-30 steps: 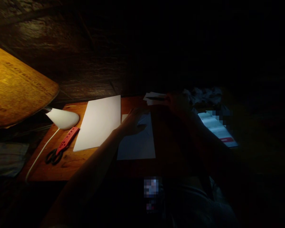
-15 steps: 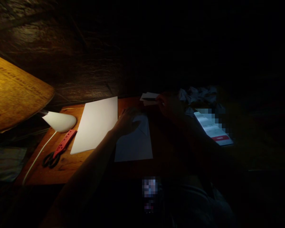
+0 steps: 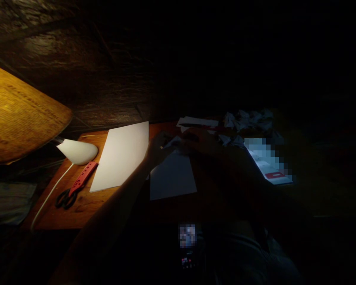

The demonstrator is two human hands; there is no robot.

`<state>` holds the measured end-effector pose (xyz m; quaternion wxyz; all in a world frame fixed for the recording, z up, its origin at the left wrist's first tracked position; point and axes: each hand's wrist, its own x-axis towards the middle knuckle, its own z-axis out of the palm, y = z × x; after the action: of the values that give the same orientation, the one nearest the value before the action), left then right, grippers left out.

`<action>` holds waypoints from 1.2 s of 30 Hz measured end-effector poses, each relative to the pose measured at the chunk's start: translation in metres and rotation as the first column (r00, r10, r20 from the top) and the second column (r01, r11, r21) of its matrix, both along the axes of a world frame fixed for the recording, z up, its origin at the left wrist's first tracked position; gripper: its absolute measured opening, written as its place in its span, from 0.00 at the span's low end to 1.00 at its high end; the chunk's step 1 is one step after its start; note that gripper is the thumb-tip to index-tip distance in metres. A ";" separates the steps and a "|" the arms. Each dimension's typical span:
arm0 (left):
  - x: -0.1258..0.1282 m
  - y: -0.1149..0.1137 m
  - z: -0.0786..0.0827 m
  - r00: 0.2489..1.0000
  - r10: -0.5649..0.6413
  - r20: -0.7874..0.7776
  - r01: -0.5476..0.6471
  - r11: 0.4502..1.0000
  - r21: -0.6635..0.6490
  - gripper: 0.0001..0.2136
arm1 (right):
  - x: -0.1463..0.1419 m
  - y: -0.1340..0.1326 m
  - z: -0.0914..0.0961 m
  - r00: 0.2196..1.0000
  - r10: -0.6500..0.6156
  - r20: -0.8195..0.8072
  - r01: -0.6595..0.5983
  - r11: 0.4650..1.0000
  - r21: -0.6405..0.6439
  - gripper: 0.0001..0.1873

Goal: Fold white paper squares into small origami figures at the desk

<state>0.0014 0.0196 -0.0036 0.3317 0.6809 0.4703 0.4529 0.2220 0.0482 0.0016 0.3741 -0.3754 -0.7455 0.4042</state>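
The scene is very dark. A white sheet of paper [image 3: 172,174] lies on the wooden table [image 3: 86,206] in front of me. My left hand [image 3: 158,148] is at the sheet's far left corner, fingers curled on a lifted fold of it. My right hand [image 3: 202,141] rests at the sheet's far edge, close to the left hand; its fingers are lost in shadow. A second, larger white sheet [image 3: 121,155] lies flat to the left, untouched.
A white lamp base [image 3: 77,151] with a cord stands at the left, under a glowing orange shade [image 3: 20,114]. Red-handled scissors [image 3: 74,186] lie by it. Small papers [image 3: 197,122] and crumpled paper [image 3: 249,118] sit at the back. A lit phone screen [image 3: 268,164] lies at the right.
My right hand has come back from the small papers at the far edge to the sheet, beside my left hand. The sheet's far part now looks folded or lifted.
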 end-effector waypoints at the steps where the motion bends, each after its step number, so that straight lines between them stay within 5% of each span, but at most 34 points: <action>1: 0.003 -0.001 0.001 0.998 -0.026 0.061 0.029 0.999 -0.038 0.14 | -0.001 0.000 -0.001 1.000 0.020 -0.014 -0.020 0.999 -0.025 0.16; 5: 0.010 -0.006 0.002 0.975 -0.055 0.215 0.097 0.978 -0.187 0.16 | -0.003 0.001 -0.002 0.997 0.055 -0.058 -0.059 0.996 -0.065 0.20; 9: 0.008 -0.008 0.002 0.968 0.002 0.249 0.076 0.950 -0.304 0.14 | 0.001 0.004 -0.003 0.984 -0.044 -0.170 0.022 0.991 -0.128 0.23; 24: 0.004 -0.002 -0.004 0.906 0.084 0.414 0.029 0.966 -0.258 0.20 | -0.001 0.002 -0.008 0.913 -0.193 -0.360 0.036 0.916 -0.400 0.21; 31: 0.005 0.000 -0.005 0.881 0.091 0.465 0.005 0.979 -0.201 0.25 | -0.002 0.003 -0.007 0.906 -0.155 -0.395 -0.037 0.899 -0.437 0.22; 36: 0.003 -0.001 -0.003 0.860 -0.040 0.509 0.141 0.977 -0.162 0.24 | -0.004 0.004 -0.009 0.891 -0.176 -0.419 -0.005 0.918 -0.396 0.24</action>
<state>0.0044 0.0190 -0.0068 0.5283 0.5253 0.3767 0.5505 0.2184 0.0521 -0.0077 0.4711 -0.3721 -0.5275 0.6011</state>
